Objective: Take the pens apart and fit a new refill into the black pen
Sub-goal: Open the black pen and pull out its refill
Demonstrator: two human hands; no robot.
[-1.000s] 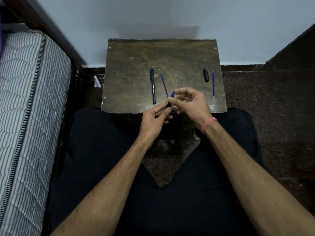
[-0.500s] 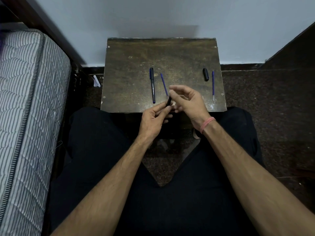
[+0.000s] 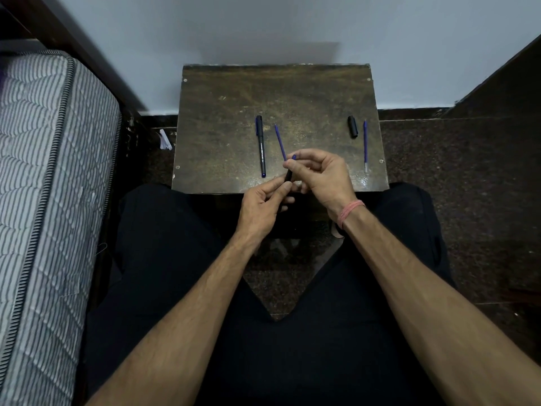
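Saw L hand (image 3: 259,204) gripping black barrel (image 3: 288,176), R hand (image 3: 323,174) pinching blue end piece (image 3: 294,157) at frame centre. Capped pen (image 3: 260,145) untouched; two refills (image 3: 280,142) out. Reassembly prob. left.

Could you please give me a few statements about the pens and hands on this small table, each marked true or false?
1. Both hands hold a black pen barrel. True.
2. The black cap lies beside the capped pen. False: it lies near the right refill.
3. Two loose blue refills lie on the table. True; the other is the left refill.
4. The right hand rests flat on the table. False: it pinches a blue piece at the barrel's top.
5. The left hand is empty. False: it grips the barrel.
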